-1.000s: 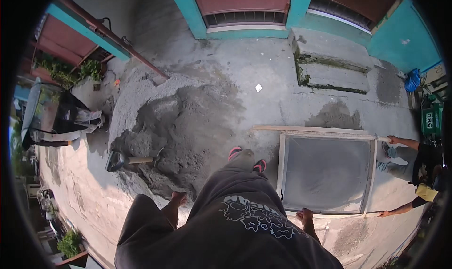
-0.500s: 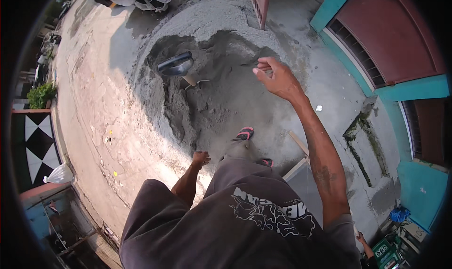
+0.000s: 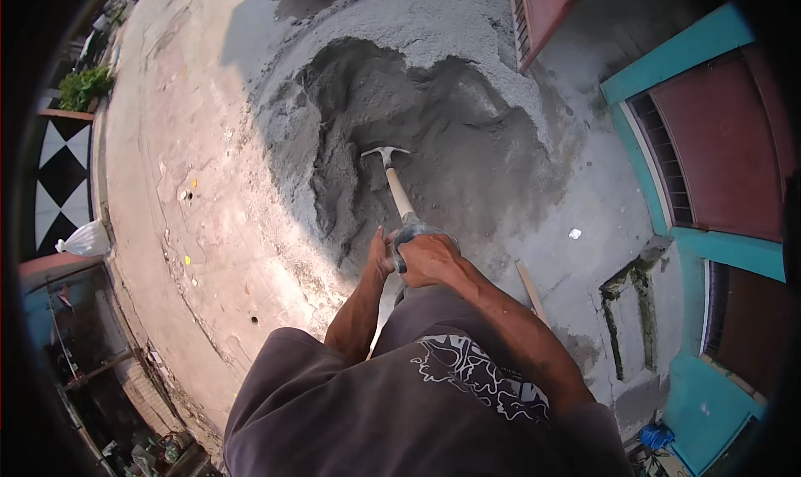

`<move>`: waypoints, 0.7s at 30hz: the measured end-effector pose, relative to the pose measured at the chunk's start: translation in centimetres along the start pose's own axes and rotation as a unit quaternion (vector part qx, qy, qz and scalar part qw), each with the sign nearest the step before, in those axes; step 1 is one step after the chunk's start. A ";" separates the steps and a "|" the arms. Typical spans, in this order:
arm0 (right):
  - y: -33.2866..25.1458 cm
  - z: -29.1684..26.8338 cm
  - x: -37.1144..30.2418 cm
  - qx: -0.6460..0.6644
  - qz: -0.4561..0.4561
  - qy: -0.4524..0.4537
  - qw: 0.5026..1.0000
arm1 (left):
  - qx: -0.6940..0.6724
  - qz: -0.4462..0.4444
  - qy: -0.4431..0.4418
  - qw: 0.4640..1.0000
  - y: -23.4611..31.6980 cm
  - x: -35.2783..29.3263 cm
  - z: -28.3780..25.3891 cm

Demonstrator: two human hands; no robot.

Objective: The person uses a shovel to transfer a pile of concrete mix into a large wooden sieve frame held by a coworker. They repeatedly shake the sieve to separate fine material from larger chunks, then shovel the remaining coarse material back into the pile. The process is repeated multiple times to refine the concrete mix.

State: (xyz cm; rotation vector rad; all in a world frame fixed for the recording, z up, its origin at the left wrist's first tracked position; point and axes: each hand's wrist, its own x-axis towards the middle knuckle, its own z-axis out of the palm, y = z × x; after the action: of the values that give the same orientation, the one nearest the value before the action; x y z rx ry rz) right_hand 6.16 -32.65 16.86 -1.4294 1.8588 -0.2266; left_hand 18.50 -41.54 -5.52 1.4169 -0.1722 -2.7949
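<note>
A shovel [image 3: 400,191] with a pale wooden shaft slants from the grey sand-like heap [image 3: 367,68] toward me. Only the top edge of its metal head shows; the rest is buried in the grey material. My right hand [image 3: 430,256] is closed around the dark grip at the shaft's near end. Close beside that grip, on its left, my left hand [image 3: 382,253] has its fingers apart. Whether those fingers touch the grip is hard to see.
A reddish gate panel [image 3: 546,14] stands at the heap's far right edge. On the right runs a teal-framed wall [image 3: 638,164], with a broken gutter [image 3: 630,310] in the concrete nearby. A wooden strip [image 3: 531,289] lies right of me. Sunlit pavement [image 3: 183,227] spans the left.
My right hand has come down and left and taken hold of the shovel's grip. The shovel's handle now tilts toward me. My left hand has moved up and right, next to it.
</note>
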 end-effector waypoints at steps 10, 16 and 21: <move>-6.4 -9.6 -13.9 0.267 0.125 0.265 0.918 | -0.250 0.038 -0.134 0.958 4.0 1.6 15.7; -5.8 -4.3 -32.8 0.534 0.194 0.429 0.702 | -0.224 0.057 -0.125 0.965 3.0 2.6 18.2; -1.3 11.0 -36.7 0.637 0.265 0.609 0.390 | 0.065 0.059 0.037 0.995 -0.3 6.6 18.3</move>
State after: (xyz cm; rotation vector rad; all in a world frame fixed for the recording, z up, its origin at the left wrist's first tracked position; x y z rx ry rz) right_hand 17.24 2.68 26.86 0.8136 1.8168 -2.2023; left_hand -0.10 -39.82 -0.10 1.4809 -0.4291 -2.6744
